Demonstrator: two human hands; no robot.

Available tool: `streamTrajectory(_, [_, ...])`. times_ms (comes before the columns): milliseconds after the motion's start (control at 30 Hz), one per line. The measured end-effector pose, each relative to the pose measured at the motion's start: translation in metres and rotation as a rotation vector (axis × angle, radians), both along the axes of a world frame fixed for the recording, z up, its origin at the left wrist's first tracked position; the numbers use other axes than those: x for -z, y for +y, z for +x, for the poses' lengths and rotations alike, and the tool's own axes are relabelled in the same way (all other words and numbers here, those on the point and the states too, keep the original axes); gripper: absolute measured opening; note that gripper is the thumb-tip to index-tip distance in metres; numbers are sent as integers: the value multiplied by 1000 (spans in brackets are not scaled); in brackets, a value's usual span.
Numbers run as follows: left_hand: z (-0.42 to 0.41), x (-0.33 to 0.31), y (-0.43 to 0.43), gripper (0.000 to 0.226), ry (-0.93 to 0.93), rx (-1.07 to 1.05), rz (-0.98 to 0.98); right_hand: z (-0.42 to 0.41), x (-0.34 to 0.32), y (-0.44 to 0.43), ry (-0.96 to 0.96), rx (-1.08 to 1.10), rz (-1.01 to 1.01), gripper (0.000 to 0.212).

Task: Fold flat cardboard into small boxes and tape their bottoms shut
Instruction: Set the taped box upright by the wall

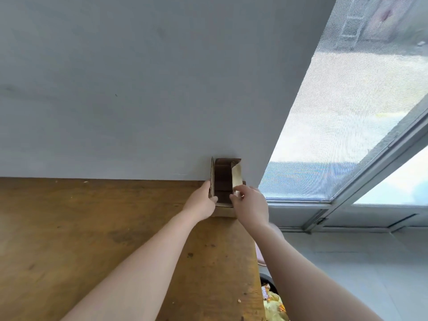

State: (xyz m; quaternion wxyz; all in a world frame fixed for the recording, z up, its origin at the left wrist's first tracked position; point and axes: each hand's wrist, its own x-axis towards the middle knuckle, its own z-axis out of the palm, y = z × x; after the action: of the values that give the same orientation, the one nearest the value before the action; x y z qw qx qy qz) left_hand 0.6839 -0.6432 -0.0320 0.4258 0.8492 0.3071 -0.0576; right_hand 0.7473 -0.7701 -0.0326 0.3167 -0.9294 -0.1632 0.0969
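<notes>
Fingers (206, 186) of the left hand (201, 202) are curled round the left wall of a small cardboard box (223, 181), with the thumb hooked over the near rim into the opening. The box is held upright at the far edge of a wooden table (92, 228), close against a grey wall (139, 77), its top flaps raised and its dark inside on view. At the box's right wall, a pale scrap (237, 194) is pinched between the thumb and forefinger of the right hand (251, 205), the other fingers being tucked in; what the scrap is cannot be told. Both bare forearms are stretched forward and nearly straight, converging on the box. A screened window (347, 112) is seen to the right, and crumpled wrappers (273, 302) below the table's right edge.
</notes>
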Motion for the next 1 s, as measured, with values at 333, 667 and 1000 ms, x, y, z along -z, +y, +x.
streamTrajectory(333, [-57, -27, 20, 59, -64, -10, 174, -33, -21, -3, -171, -83, -49, 42])
streamTrajectory(667, [-209, -64, 66, 55, 44, -71, 768, -139, -50, 47, -385, -447, -196, 52])
streamTrajectory(1000, [-411, -95, 121, 56, 159, -275, 961, -308, -87, 143, -559, -746, -187, 53])
